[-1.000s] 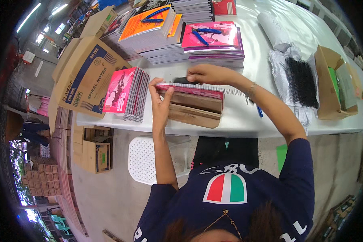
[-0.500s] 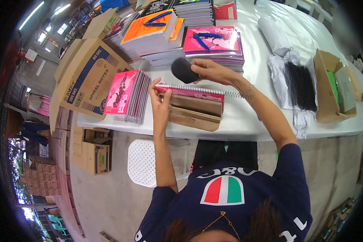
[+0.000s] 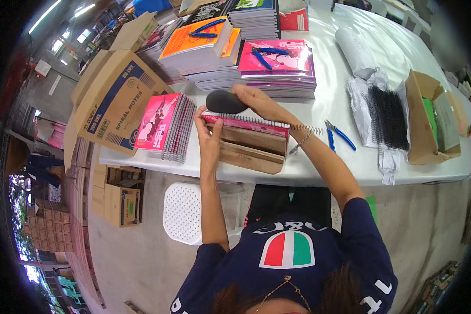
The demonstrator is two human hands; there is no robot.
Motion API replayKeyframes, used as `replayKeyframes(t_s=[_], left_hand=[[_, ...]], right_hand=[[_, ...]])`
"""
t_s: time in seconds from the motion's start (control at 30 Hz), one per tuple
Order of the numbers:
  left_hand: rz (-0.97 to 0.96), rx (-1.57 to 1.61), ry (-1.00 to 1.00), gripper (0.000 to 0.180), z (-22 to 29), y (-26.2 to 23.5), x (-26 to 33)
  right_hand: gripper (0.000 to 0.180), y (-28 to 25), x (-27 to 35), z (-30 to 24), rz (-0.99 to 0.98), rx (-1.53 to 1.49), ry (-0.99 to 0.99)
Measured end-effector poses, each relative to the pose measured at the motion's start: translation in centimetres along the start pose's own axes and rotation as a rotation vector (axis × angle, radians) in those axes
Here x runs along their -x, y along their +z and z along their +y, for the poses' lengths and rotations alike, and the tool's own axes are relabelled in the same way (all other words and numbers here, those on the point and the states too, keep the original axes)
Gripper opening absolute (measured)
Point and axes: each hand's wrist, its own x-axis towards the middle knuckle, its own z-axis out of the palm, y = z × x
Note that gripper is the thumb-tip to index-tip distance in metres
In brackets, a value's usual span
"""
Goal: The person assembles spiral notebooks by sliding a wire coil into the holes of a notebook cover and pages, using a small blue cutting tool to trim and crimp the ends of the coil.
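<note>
Left hand (image 3: 209, 132) pinching spiral notebook (image 3: 254, 124), right hand (image 3: 259, 102) clasping black oval object (image 3: 225, 102) (matte)

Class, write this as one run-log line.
left hand: grips pink notebook; right hand: holds rounded black object; coil: juts past notebook's right end

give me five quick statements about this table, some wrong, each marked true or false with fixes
1. The left hand grips the pink notebook at its left end. True.
2. The right hand holds a pen. False: it holds a black rounded object.
3. A wire coil extends past the notebook's right end. True.
4. No pliers rest on any books. False: one blue-handled pair rests on the orange-covered stack.
5. Loose blue-handled pliers lie to the right of the coil. True.
</note>
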Motion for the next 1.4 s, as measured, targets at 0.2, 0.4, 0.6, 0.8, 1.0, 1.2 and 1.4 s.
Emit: replayKeyframes(t_s=[0.2, 0.4, 0.6, 0.8, 1.0, 1.2, 1.4], left_hand=[[-0.007, -0.056, -0.005, 0.056, 0.1, 0.4, 0.0], [0.016, -0.002, -0.012, 0.054, 0.0, -0.4, 0.4], [0.012, 0.026, 0.031, 0.053, 0.6, 0.7, 0.2], [0.025, -0.071, 0.000, 0.053, 0.2, 0.3, 0.1], [0.057, -0.183, 0.008, 0.056, 0.6, 0.6, 0.4], [0.017, -0.224, 0.027, 0.058, 0.6, 0.7, 0.1], [0.068, -0.105, -0.006, 0.060, -0.2, -0.5, 0.5]], right_hand=[[0.040, -1.1, 0.6, 0.7, 0.091, 0.063, 0.109], [0.039, -0.6, -0.5, -1.1, -0.027, 0.335, 0.073], [0.038, -0.7, -0.8, 3.1, 0.197, 0.078, 0.011], [0.037, -1.0, 0.0, 2.8, -0.073, 0.560, 0.074], [0.037, -0.3, -0.7, 2.7, 0.230, -0.013, 0.075], [0.032, -3.1, 0.4, 5.5, 0.062, 0.561, -0.067], [0.029, 0.0, -1.7, 0.0, -0.100, 0.562, -0.088]])
